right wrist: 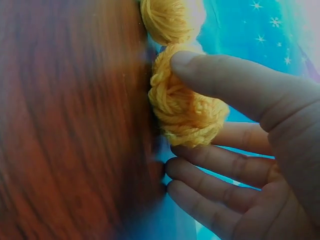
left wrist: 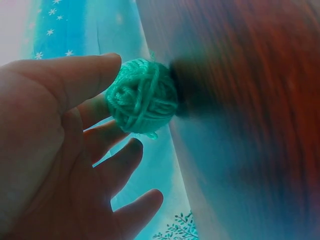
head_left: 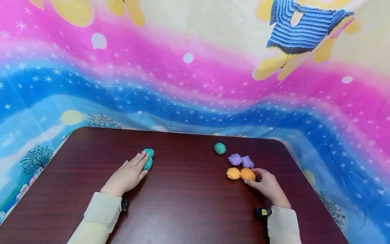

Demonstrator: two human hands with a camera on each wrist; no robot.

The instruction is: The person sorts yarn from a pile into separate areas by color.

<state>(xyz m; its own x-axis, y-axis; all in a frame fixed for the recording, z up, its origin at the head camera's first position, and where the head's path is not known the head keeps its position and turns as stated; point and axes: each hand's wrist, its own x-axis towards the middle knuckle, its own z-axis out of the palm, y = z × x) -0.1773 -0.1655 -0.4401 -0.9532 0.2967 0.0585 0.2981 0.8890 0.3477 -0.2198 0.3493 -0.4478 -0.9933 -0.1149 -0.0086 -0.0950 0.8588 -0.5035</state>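
Two green yarn balls [head_left: 148,163] touch each other on the left of the table. My left hand [head_left: 129,173] holds the nearer one, its thumb and fingertips against it; the left wrist view shows that green ball [left wrist: 142,97] close up, with the other fingers spread below. On the right, my right hand [head_left: 269,184] grips a deeper orange yarn ball [head_left: 248,174] between thumb and fingers. A lighter yellow-orange yarn ball [head_left: 233,173] touches it on the left. In the right wrist view the thumb lies over the gripped orange ball [right wrist: 185,105].
Two purple yarn balls [head_left: 235,159] sit side by side just behind the orange pair. Farther back lies a single green yarn ball [head_left: 220,148]. All rest on a dark reddish-brown table [head_left: 182,203], with a colourful printed cloth [head_left: 189,84] hanging behind its edge.
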